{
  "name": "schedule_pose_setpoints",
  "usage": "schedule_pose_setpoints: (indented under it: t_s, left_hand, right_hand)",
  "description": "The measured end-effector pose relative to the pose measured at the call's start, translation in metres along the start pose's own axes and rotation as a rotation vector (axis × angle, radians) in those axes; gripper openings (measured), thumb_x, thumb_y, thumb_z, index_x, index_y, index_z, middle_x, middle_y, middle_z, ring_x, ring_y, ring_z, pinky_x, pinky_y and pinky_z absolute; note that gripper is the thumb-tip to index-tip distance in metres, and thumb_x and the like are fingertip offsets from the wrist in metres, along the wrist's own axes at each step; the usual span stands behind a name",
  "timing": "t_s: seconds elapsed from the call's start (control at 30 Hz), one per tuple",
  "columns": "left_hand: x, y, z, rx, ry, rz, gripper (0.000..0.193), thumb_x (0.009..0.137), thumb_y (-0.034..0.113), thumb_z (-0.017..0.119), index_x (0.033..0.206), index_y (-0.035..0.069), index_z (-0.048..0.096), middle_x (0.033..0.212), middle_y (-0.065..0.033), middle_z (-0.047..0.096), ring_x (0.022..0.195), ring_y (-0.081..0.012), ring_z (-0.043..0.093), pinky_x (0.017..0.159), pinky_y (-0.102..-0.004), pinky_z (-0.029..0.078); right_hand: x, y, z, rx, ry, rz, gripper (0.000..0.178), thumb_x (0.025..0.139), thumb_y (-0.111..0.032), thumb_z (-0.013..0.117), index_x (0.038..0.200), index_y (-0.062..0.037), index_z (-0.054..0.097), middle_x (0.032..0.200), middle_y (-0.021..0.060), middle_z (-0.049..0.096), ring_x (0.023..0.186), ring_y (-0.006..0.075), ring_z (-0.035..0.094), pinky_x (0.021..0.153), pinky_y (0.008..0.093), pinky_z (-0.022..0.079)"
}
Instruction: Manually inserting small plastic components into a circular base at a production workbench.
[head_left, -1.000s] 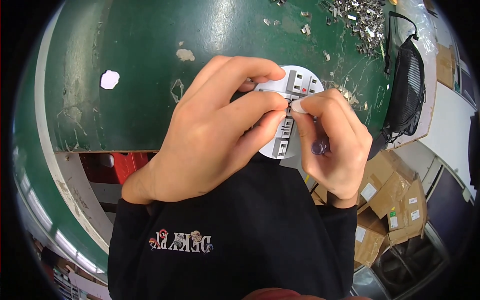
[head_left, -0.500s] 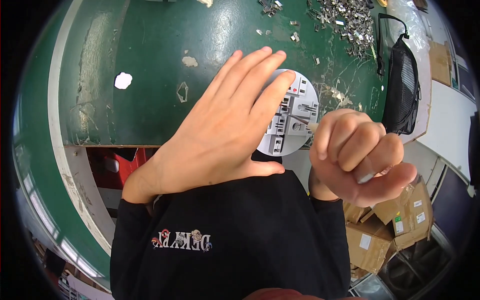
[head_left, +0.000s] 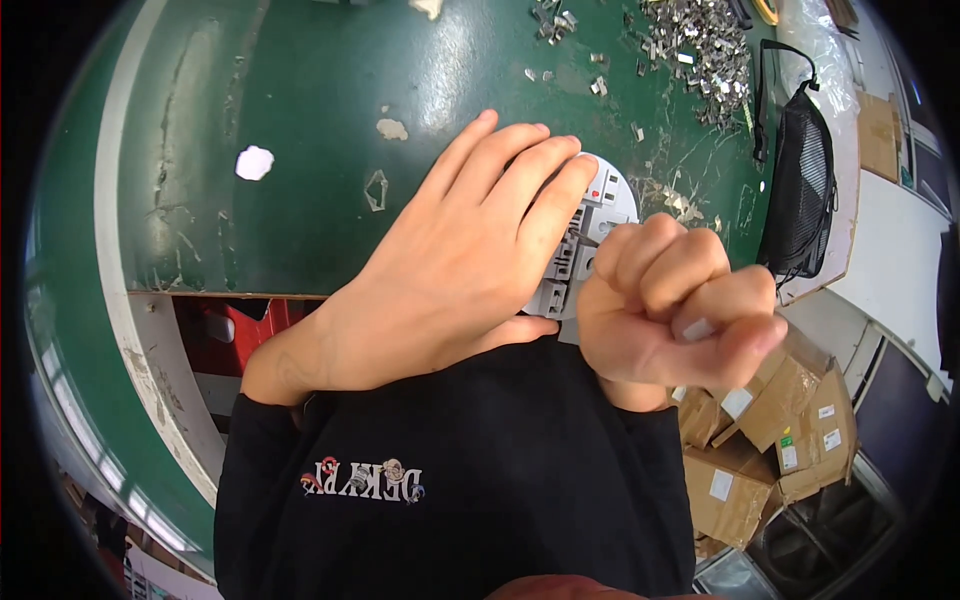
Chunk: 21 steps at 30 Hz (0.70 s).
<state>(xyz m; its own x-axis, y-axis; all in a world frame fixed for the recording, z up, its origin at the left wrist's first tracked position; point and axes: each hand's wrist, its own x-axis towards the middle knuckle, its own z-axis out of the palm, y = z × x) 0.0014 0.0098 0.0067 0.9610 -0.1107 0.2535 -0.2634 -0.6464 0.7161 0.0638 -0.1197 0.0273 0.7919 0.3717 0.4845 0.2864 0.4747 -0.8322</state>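
A light grey round disc [head_left: 622, 198] with raised, slotted blocks sits at the table's front edge, partly covered by both hands. My left hand [head_left: 470, 240] lies flat across the disc's left side, fingers stretched out and thumb near its lower rim. At the disc's right, my right hand [head_left: 680, 300] is curled into a fist round a thin tool with a metal shaft [head_left: 586, 239]. That shaft points left at the blocks; the fist hides the handle, so I cannot tell the tool's exact kind. A small red spot [head_left: 596, 194] shows on the upper block.
A heap of small metal pieces [head_left: 700, 60] lies at the far right, with strays around it. Beside it rests a black mesh bag [head_left: 803, 180]. A white patch [head_left: 254, 163] marks the green table [head_left: 310, 110]. Cardboard boxes [head_left: 730, 490] stand lower right.
My right fist has moved left, closer to my left hand, and covers more of the disc. Less of the tool's shaft shows. My left hand stays over the disc, slightly shifted.
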Motion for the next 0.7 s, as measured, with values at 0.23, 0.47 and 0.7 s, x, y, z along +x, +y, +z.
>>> schedule_pose_setpoints:
  t_s: [0.23, 0.47, 0.7]
  left_hand:
    - [-0.008, 0.004, -0.017, -0.050, 0.074, -0.042, 0.099, 0.055, 0.026, 0.088, 0.139, -0.001, 0.043, 0.140, -0.0169, 0.047, 0.127, -0.0334, 0.044, 0.111, -0.0469, 0.034]
    - [-0.061, -0.001, -0.106, 0.340, 0.681, -0.654, 0.090, 0.060, 0.024, 0.090, 0.137, -0.001, 0.049, 0.134, -0.0203, 0.053, 0.116, -0.0326, 0.053, 0.099, -0.0420, 0.046]
    - [-0.103, -0.073, -0.141, 1.187, 0.801, -1.367, 0.087, 0.076, 0.053, 0.079, 0.130, -0.008, 0.051, 0.128, -0.0294, 0.055, 0.117, -0.0377, 0.055, 0.100, -0.0458, 0.045]
  right_hand:
    - [0.026, -0.034, -0.028, 0.129, -0.025, 0.010, 0.040, 0.103, -0.039, 0.036, 0.071, -0.0154, 0.039, 0.056, -0.0024, 0.035, 0.047, 0.0089, 0.029, 0.040, 0.0218, 0.028]
    - [0.056, -0.035, -0.071, -0.696, -0.117, 0.373, 0.012, 0.094, -0.011, 0.058, 0.094, -0.0022, 0.066, 0.060, 0.0046, 0.050, 0.049, 0.0113, 0.039, 0.044, 0.0227, 0.030]
    - [0.048, 0.008, -0.114, -1.122, -0.456, -0.073, 0.011, 0.087, -0.003, 0.066, 0.098, 0.0005, 0.065, 0.069, 0.0049, 0.058, 0.053, 0.0124, 0.046, 0.050, 0.0246, 0.037]
